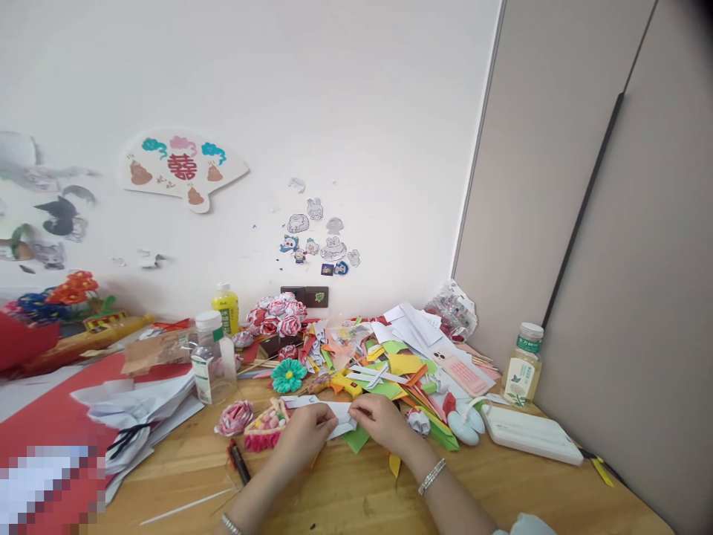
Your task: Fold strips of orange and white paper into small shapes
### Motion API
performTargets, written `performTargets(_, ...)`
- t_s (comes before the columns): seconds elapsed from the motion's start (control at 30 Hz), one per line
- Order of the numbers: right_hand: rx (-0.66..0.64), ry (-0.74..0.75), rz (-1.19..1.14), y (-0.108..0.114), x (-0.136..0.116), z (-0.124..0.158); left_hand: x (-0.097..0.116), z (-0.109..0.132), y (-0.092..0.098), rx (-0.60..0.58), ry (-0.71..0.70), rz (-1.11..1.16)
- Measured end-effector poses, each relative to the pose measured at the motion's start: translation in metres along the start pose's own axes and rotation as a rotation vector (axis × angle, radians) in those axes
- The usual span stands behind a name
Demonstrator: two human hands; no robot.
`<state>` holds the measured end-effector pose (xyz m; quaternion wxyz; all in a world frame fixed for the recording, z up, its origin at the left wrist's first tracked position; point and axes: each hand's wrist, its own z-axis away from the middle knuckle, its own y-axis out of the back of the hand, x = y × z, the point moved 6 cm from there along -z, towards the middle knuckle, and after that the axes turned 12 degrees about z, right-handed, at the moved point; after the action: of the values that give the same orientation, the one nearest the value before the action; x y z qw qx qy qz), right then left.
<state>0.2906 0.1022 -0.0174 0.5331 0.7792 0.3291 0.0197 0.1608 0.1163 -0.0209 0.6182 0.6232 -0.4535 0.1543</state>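
Both hands pinch a strip of folded white paper [344, 417] just above the near part of the wooden table. My left hand [312, 429] has its fingers closed at the paper's left part, and my right hand [377, 420] grips its right end. Fingertips partly cover the paper, so its folds are hard to make out. Left of my left hand sit a heart-shaped box [266, 431] with small pink pieces and a pink paper rose [234, 418]. A yellow glue gun [346, 384] lies just behind the paper. Green paper [356, 440] shows beneath it.
Coloured paper scraps [406, 364] heap up behind my hands. A phone [463, 373], a white power bank [532, 433] and a bottle [522, 365] stand or lie to the right. On the left are a clear bottle [207, 360], a black marker [239, 462] and red paper [56, 423].
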Motion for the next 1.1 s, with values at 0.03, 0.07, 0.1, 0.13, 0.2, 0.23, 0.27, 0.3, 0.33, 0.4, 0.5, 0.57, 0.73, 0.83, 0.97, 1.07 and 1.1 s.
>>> performTargets(0.03, -0.008, 0.006, 0.017, -0.0007, 0.0003, -0.0002, -0.0006, -0.0002, -0.0007, -0.002, -0.002, -0.010)
performTargets(0.07, -0.017, 0.015, 0.033, -0.0015, 0.0003, -0.0005, -0.0011, -0.0003, -0.0014, -0.005, -0.005, -0.019)
performTargets(0.1, -0.023, 0.023, 0.047, -0.0022, 0.0004, -0.0008, -0.0014, -0.0004, -0.0022, -0.008, -0.007, -0.025)
performTargets(0.13, -0.025, 0.031, 0.059, -0.0027, 0.0005, -0.0010, -0.0017, -0.0004, -0.0027, -0.010, -0.007, -0.028)
performTargets(0.2, -0.024, 0.039, 0.079, -0.0033, 0.0007, -0.0015, -0.0012, -0.0002, -0.0029, -0.011, -0.007, -0.027)
performTargets(0.23, -0.021, 0.041, 0.088, -0.0034, 0.0008, -0.0017, -0.0007, 0.0000, -0.0027, -0.011, -0.006, -0.026)
performTargets(0.27, -0.020, 0.044, 0.098, -0.0036, 0.0007, -0.0018, 0.0000, 0.0001, -0.0023, -0.011, -0.006, -0.025)
performTargets(0.3, -0.018, 0.048, 0.109, -0.0038, 0.0005, -0.0018, 0.0006, 0.0003, -0.0020, -0.011, -0.007, -0.024)
performTargets(0.33, -0.017, 0.052, 0.121, -0.0040, 0.0003, -0.0018, 0.0011, 0.0004, -0.0018, -0.013, -0.009, -0.022)
performTargets(0.4, -0.018, 0.062, 0.145, -0.0043, -0.0005, -0.0015, 0.0011, 0.0005, -0.0017, -0.017, -0.008, -0.018)
performTargets(0.5, -0.010, 0.074, 0.167, -0.0038, -0.0018, -0.0011, -0.0002, 0.0003, -0.0022, -0.022, -0.004, 0.001)
performTargets(0.57, -0.005, 0.079, 0.170, -0.0033, -0.0026, -0.0011, -0.0007, 0.0002, -0.0023, -0.023, -0.005, 0.013)
performTargets(0.73, 0.005, 0.080, 0.153, -0.0016, -0.0043, -0.0012, 0.0011, 0.0002, -0.0016, -0.023, -0.006, 0.019)
performTargets(0.83, 0.013, 0.071, 0.119, -0.0001, -0.0047, -0.0009, 0.0034, 0.0005, -0.0006, -0.022, -0.009, 0.021)
performTargets(0.97, 0.027, 0.045, 0.060, 0.0016, -0.0037, -0.0006, 0.0034, 0.0011, 0.0002, -0.020, -0.002, 0.059)
performTargets(1.07, 0.030, 0.006, -0.020, 0.0007, -0.0011, -0.0004, 0.0018, 0.0011, 0.0012, -0.002, -0.007, 0.069)
performTargets(1.1, 0.024, -0.011, -0.057, -0.0006, -0.0001, -0.0003, 0.0014, 0.0009, 0.0014, 0.003, -0.012, 0.068)
